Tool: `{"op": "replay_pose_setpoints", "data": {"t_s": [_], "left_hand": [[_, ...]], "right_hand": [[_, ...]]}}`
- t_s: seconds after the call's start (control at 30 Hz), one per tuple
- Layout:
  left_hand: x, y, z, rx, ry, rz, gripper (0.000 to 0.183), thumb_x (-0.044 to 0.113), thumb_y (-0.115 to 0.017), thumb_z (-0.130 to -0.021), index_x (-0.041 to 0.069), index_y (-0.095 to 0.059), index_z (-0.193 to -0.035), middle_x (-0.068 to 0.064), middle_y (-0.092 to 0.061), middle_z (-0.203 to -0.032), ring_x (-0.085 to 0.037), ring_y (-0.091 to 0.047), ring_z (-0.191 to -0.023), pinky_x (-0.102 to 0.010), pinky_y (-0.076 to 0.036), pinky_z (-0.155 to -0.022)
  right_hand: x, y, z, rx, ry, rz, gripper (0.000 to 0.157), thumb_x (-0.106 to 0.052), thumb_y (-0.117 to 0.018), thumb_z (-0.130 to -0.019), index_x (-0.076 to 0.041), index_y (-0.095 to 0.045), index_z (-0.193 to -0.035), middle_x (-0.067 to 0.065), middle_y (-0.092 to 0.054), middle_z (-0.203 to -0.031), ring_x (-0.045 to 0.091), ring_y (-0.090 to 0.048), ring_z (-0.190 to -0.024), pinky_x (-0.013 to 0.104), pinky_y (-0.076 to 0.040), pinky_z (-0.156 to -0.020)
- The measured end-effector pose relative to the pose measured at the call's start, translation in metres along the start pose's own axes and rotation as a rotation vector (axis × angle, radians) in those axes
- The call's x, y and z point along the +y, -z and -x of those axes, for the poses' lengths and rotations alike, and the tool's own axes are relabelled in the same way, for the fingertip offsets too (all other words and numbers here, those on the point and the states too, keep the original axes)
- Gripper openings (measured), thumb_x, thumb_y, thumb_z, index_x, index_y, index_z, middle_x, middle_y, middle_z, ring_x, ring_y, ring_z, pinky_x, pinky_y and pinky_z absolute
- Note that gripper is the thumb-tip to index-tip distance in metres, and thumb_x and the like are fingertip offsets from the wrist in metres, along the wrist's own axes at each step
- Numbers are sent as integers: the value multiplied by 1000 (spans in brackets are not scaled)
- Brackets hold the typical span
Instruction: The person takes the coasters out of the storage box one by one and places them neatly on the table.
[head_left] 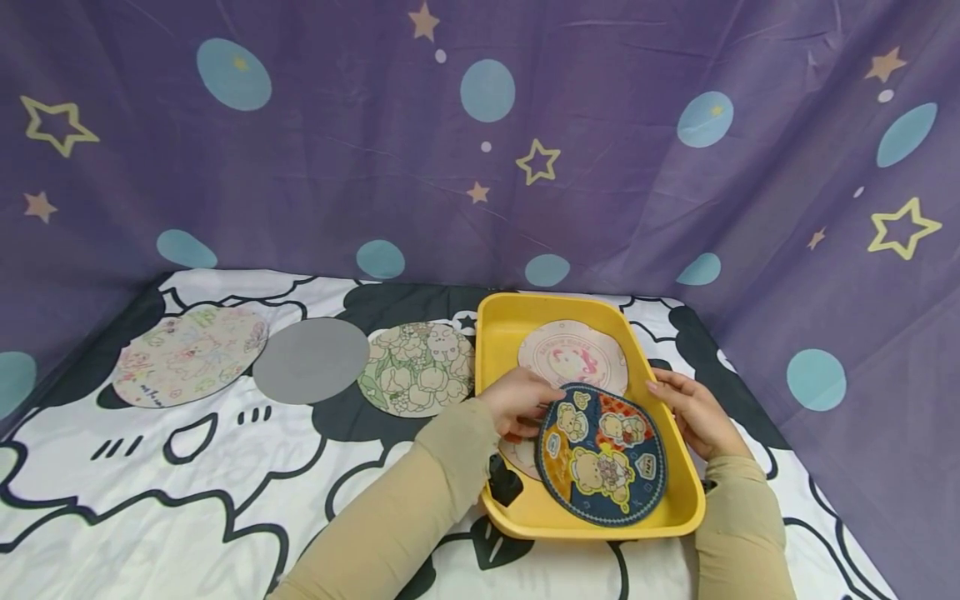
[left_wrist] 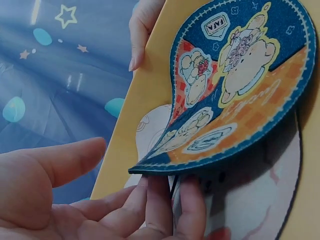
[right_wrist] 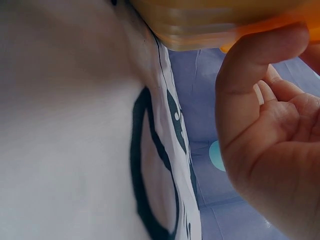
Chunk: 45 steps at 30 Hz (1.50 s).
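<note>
A round dark-blue mat (head_left: 603, 467) with bear patches lies tilted in a yellow tray (head_left: 681, 500). My left hand (head_left: 521, 400) reaches over the tray's left side. In the left wrist view, its fingers (left_wrist: 157, 200) touch the underside of the mat's raised edge, while the thumb stands apart. Beneath, a pale pink round mat (head_left: 573, 354) shows at the back of the tray, and another pale round piece (head_left: 519, 454) is mostly covered. At the tray's right rim, my right hand (head_left: 697, 412) rests from outside, its thumb against the yellow plastic in the right wrist view.
Left of the tray, three round mats lie in a row: a green floral one (head_left: 416, 371), a plain grey one (head_left: 311, 362) and a pale doodled one (head_left: 191, 358). They lie on a black-and-white cartoon cloth (head_left: 187, 525). A purple curtain (head_left: 360, 183) hangs behind.
</note>
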<state>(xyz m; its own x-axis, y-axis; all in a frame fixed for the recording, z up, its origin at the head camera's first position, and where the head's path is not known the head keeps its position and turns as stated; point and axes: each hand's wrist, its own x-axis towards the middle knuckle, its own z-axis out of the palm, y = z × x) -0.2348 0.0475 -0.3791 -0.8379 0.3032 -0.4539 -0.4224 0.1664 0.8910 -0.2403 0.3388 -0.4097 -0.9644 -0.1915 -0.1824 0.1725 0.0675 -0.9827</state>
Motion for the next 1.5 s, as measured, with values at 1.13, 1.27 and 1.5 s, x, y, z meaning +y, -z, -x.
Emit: {"op": "replay_pose_setpoints", "data": {"t_s": [1.13,1.27,1.5], "left_hand": [[-8,-1,2,-171,-34,-156,28,5,-64,-93,3,-65,-120,-13,-70,-101,-25,-68,-88,-48,-60,-79],[-7,0,2,-176,-29,-138,29,5,-62,-95,3,-64,-124,-13,-70,-101,-25,-68,-88,-47,-61,-79],[-6,1,2,-192,-36,-115,29,8,-59,-98,7,-63,-126,-12,-71,-98,-23,-70,-80,-42,-62,-70]], "right_hand": [[2,0,-1,-20,20,-42,18,-16,-56,-102,-14,-58,-119,-4,-72,-101,11,-72,-89,28,-61,-76],[2,0,-1,-20,20,-39,20,-16,-56,-102,-12,-58,-121,-4,-72,-101,11,-72,-89,28,-61,-77],[0,-1,-1,-25,18,-43,18,-16,-55,-102,-14,-58,-120,-4,-72,-100,11,-72,-89,28,-61,-77]]}}
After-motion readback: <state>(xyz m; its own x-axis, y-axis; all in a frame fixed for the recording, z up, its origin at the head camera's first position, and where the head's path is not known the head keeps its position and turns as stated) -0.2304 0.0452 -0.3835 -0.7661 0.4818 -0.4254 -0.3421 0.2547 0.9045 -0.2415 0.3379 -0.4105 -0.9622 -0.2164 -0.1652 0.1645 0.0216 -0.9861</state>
